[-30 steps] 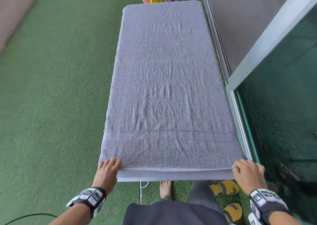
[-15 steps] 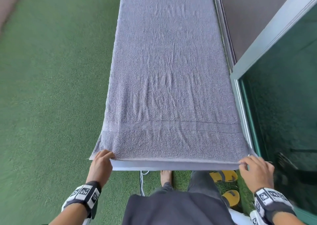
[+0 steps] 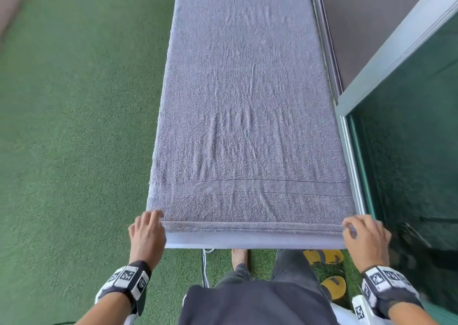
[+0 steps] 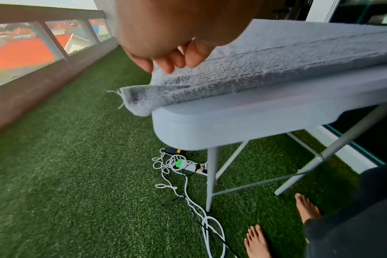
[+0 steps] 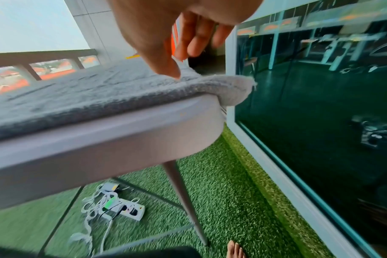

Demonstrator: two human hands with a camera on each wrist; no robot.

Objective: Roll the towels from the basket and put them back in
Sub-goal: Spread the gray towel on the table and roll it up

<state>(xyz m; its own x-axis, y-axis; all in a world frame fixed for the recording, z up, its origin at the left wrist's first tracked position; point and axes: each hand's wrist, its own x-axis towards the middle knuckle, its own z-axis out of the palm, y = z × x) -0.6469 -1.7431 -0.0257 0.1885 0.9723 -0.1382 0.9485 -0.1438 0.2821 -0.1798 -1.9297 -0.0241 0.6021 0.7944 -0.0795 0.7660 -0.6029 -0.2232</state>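
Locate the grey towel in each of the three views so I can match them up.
Head: the grey towel lies flat along the table, filling the centre, with the left hand and right hand at its near corners.
Left wrist: upper right, its near-left corner overhanging the table edge.
Right wrist: left and centre, its near-right corner drooping over the table corner.
Shared landmark: the table's pale near edge.

The towel's [image 3: 247, 101] far end runs off the head view's top edge, and it hides most of the table [image 3: 252, 241] top.
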